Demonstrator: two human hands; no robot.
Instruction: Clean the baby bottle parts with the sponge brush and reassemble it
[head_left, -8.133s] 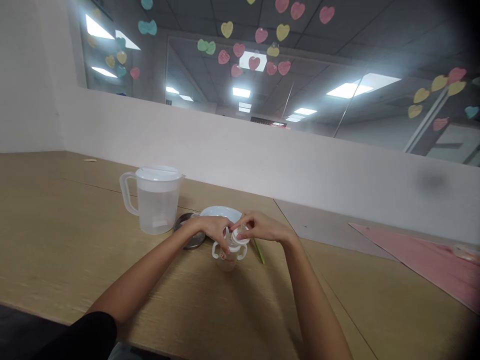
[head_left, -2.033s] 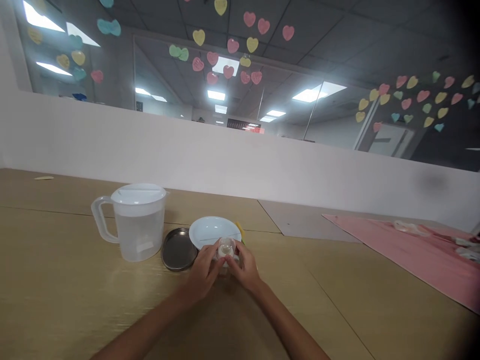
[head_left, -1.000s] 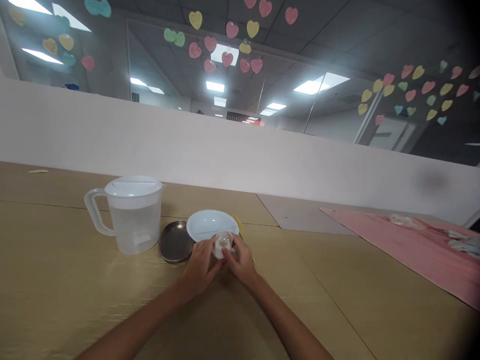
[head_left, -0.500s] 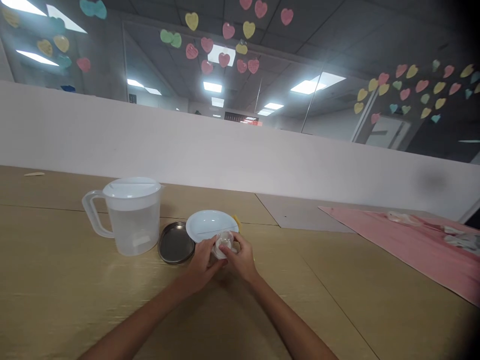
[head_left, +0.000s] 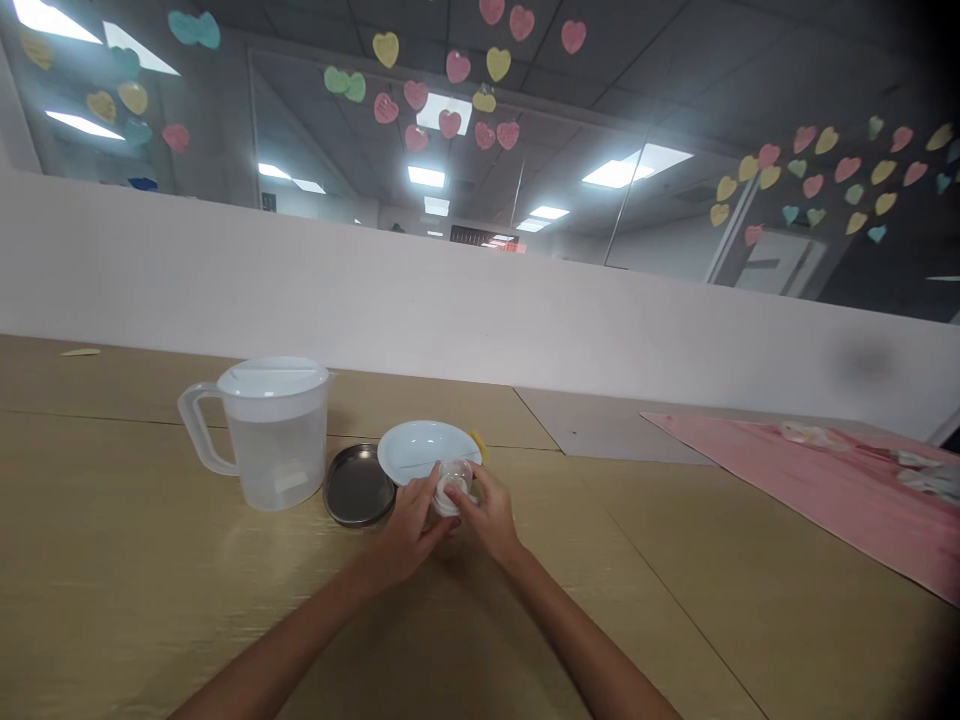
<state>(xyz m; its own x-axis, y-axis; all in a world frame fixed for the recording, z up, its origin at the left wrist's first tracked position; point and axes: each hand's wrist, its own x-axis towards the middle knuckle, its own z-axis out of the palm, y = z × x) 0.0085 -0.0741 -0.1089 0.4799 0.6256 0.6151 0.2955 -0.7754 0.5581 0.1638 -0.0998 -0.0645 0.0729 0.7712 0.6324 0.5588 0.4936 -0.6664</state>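
Both hands, left [head_left: 409, 525] and right [head_left: 489, 512], grip the bottle [head_left: 453, 488] before the bowl [head_left: 424, 450]. Open bench [head_left: 660, 520] lies rightward to the pink cloth [head_left: 810, 485]. The lidded pitcher [head_left: 276, 440], left of the metal dish [head_left: 360, 488], holds clear liquid.

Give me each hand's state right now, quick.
Left hand: closed around the clear-topped bottle.
Right hand: closed on the same bottle.
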